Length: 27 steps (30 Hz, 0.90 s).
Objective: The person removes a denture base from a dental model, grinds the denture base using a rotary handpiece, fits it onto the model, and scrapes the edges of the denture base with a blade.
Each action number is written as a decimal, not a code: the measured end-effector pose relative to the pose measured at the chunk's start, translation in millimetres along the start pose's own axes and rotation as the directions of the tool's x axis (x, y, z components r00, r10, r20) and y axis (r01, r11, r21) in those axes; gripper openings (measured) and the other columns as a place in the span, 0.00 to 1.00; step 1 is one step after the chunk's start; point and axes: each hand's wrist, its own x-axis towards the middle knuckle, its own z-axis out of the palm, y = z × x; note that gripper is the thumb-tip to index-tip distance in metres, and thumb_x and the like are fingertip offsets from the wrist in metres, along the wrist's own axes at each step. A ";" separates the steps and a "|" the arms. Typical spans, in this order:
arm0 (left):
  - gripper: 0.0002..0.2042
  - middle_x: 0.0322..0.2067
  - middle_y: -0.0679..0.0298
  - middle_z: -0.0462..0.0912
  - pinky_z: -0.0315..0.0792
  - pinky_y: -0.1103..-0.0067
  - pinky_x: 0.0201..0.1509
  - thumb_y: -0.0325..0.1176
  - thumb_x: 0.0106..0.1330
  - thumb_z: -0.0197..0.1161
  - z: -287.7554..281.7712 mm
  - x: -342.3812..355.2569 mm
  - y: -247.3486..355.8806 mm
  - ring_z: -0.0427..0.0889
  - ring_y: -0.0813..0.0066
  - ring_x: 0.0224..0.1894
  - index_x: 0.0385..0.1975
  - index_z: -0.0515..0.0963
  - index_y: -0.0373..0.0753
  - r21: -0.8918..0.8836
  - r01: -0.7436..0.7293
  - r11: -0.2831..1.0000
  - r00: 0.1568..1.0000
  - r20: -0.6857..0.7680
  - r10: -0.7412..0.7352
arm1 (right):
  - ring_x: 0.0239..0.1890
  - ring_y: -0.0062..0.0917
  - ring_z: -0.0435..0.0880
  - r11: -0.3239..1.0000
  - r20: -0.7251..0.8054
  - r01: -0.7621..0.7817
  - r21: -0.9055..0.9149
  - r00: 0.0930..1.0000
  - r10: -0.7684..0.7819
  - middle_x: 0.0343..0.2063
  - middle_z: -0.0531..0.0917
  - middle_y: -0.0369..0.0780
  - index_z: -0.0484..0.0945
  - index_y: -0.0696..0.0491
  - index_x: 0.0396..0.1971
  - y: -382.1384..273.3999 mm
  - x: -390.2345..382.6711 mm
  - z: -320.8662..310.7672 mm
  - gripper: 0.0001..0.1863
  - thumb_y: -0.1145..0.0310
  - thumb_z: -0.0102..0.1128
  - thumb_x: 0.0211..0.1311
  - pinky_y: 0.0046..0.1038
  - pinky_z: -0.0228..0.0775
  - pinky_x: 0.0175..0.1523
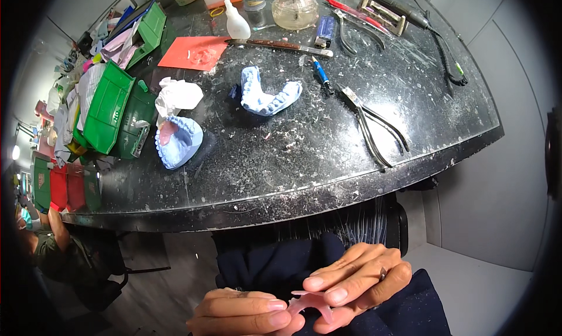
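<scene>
Over my lap, below the table's front edge, both hands hold a thin, arched pink denture base plate (pixel 313 302). My left hand (pixel 249 312) pinches its left end between fingertips and thumb. My right hand (pixel 360 283) grips the right side, fingers on top and thumb below. A small dark pointed tip (pixel 383 273) pokes out between the right hand's fingers; the rest of that thing is hidden. On the table stand two blue dental casts: a horseshoe-shaped cast (pixel 269 96) in the middle, and another cast (pixel 178 141) at left with a pink patch on it.
Pliers (pixel 366 122) lie at the right, beside a blue pen-like tool (pixel 320 72). Behind are a wax knife (pixel 281 45), red wax sheet (pixel 190 52), white squeeze bottle (pixel 235 22) and glass burner (pixel 295 11). Green bins (pixel 108 107) line the left. Another person (pixel 61 254) sits far left.
</scene>
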 end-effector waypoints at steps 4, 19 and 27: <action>0.20 0.32 0.62 0.75 0.74 0.85 0.34 0.16 0.45 0.67 13.7 -0.8 1.4 0.77 0.72 0.30 0.34 0.65 0.39 0.006 -0.033 0.999 0.996 -0.083 0.033 | 0.40 0.47 0.78 0.990 0.013 0.108 -0.087 0.994 -0.108 0.34 0.79 0.56 0.64 0.59 0.18 5.3 -5.5 -4.0 0.20 0.84 0.71 0.33 0.39 0.76 0.39; 0.16 0.25 0.67 0.68 0.64 0.89 0.28 0.24 0.53 0.62 54.0 -8.7 13.4 0.71 0.79 0.24 0.31 0.57 0.40 0.152 0.327 0.933 0.776 -0.607 -0.173 | 0.35 0.43 0.81 0.971 -0.036 0.141 -0.193 0.988 -0.150 0.30 0.80 0.53 0.60 0.60 0.24 8.9 -11.9 -3.0 0.23 0.83 0.70 0.37 0.33 0.78 0.35; 0.38 0.25 0.56 0.76 0.76 0.84 0.27 0.24 0.44 0.72 14.0 -10.9 -36.2 0.77 0.67 0.27 0.52 0.52 0.35 -0.382 0.141 0.913 0.981 -0.069 -0.181 | 0.31 0.34 0.83 0.933 -0.135 0.080 -0.350 0.982 -0.135 0.24 0.82 0.47 0.63 0.61 0.25 12.4 1.3 17.9 0.23 0.78 0.73 0.35 0.29 0.79 0.34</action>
